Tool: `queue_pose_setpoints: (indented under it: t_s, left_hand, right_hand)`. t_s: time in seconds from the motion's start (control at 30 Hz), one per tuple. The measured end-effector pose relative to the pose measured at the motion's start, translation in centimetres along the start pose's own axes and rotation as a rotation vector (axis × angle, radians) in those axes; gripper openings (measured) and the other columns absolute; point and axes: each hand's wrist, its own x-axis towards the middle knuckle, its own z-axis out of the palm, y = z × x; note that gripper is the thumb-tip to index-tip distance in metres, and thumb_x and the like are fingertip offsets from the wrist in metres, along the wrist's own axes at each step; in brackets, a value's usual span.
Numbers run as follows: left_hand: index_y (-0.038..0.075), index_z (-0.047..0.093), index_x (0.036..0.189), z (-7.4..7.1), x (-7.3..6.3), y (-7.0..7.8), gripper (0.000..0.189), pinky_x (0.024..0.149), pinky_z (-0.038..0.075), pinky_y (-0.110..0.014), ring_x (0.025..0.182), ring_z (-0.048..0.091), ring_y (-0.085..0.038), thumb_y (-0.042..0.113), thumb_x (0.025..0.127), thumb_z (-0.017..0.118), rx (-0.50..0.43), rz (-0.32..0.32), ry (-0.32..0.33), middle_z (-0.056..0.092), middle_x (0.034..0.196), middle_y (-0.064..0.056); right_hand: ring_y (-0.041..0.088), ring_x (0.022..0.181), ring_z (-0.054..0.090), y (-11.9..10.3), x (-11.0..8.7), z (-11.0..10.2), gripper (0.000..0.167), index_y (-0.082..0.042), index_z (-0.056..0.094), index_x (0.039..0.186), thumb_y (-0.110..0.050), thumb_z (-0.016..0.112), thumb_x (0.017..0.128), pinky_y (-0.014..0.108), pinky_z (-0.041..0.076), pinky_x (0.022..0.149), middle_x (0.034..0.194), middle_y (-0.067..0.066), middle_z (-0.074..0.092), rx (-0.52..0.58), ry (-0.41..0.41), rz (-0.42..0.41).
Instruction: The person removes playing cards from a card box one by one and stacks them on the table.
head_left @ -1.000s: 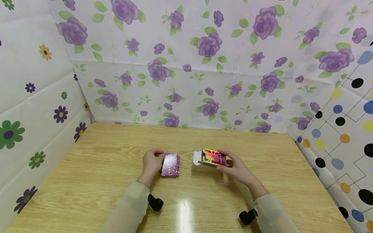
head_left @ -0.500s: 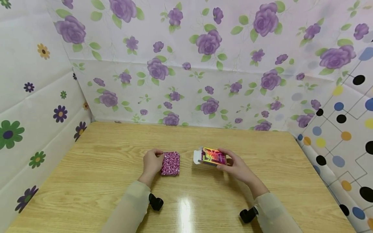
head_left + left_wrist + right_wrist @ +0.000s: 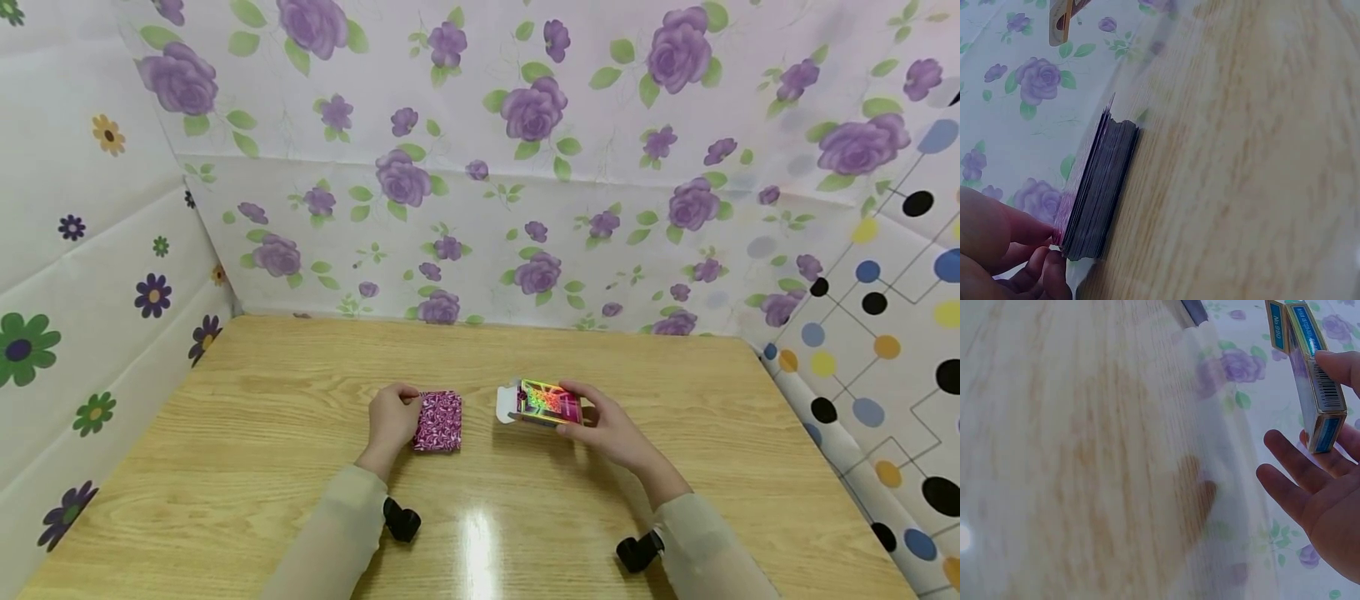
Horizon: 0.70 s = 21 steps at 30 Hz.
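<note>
A deck of playing cards (image 3: pixel 440 422), its top back patterned in purple and white, lies on the table left of the middle. My left hand (image 3: pixel 393 421) pinches its left edge between thumb and fingers. From the side, in the left wrist view, the card stack (image 3: pixel 1100 187) shows dark, slightly uneven edges, with the fingers (image 3: pixel 1025 240) at one corner. My right hand (image 3: pixel 611 429) grips a shiny pink and yellow card box (image 3: pixel 547 402) by its right end, raised over the table. The box's white flap hangs open toward the deck. In the right wrist view, the box (image 3: pixel 1313 381) shows a barcode.
The wooden table (image 3: pixel 300 375) meets a wall covering (image 3: pixel 480 233) of purple roses at the back. Cloth with flowers (image 3: pixel 97 250) stands at the left, and cloth with coloured dots (image 3: pixel 885 350) at the right. Black wrist cameras (image 3: pixel 402 523) sit on both sleeves.
The bright glare on the deck's top has faded, so its pattern now shows, and its outline looks neater. Both hands and the box stay nearly where they were.
</note>
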Motion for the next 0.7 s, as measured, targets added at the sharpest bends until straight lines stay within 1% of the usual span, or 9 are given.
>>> queue_pose_setpoints:
  t_s: [0.13,0.3,0.47,0.57,0.7]
  left_hand:
    - [-0.002,0.067,0.099,-0.09,0.01,-0.04,0.017,0.068,0.051,-0.032,0.081,0.061,-0.024,0.011,0.09,0.06,-0.001,-0.005,-0.007,0.066,0.091,-0.015]
    - [-0.002,0.066,0.102,-0.17,-0.01,0.01,0.019,0.069,0.051,-0.032,0.083,0.061,-0.024,0.012,0.091,0.059,0.002,-0.015,-0.011,0.066,0.093,-0.015]
    - [0.0,0.066,0.104,-0.15,-0.01,0.09,0.021,0.071,0.051,-0.033,0.085,0.061,-0.024,0.015,0.091,0.059,-0.002,-0.026,-0.004,0.066,0.094,-0.015]
    - [-0.001,0.066,0.106,-0.23,-0.12,0.18,0.023,0.069,0.05,-0.033,0.084,0.06,-0.024,0.015,0.091,0.06,-0.011,-0.015,0.006,0.065,0.093,-0.014]
    - [-0.001,0.065,0.11,-0.35,-0.27,0.48,0.026,0.068,0.049,-0.032,0.082,0.059,-0.024,0.015,0.09,0.06,-0.039,0.002,0.018,0.064,0.093,-0.014]
  right_hand:
    - [0.038,0.118,0.053,-0.06,0.0,0.09,0.07,-0.011,0.033,0.145,-0.023,0.069,0.087,0.025,0.049,0.089,0.149,0.017,0.032,0.0,0.002,-0.003]
    - [0.036,0.119,0.054,-0.27,0.0,0.17,0.069,-0.017,0.035,0.145,-0.024,0.07,0.086,0.027,0.049,0.09,0.148,0.013,0.033,0.003,0.007,0.009]
    - [0.036,0.119,0.053,-0.42,-0.03,0.16,0.072,-0.013,0.033,0.146,-0.025,0.07,0.086,0.029,0.049,0.092,0.149,0.011,0.033,-0.009,0.01,0.015]
    - [0.036,0.119,0.053,-0.49,-0.02,0.15,0.072,-0.013,0.033,0.146,-0.026,0.071,0.085,0.031,0.049,0.093,0.148,0.011,0.034,-0.009,0.013,0.021]
    - [0.037,0.12,0.053,-0.56,0.08,0.15,0.072,-0.011,0.033,0.146,-0.025,0.07,0.086,0.032,0.049,0.093,0.149,0.013,0.033,-0.017,0.009,0.017]
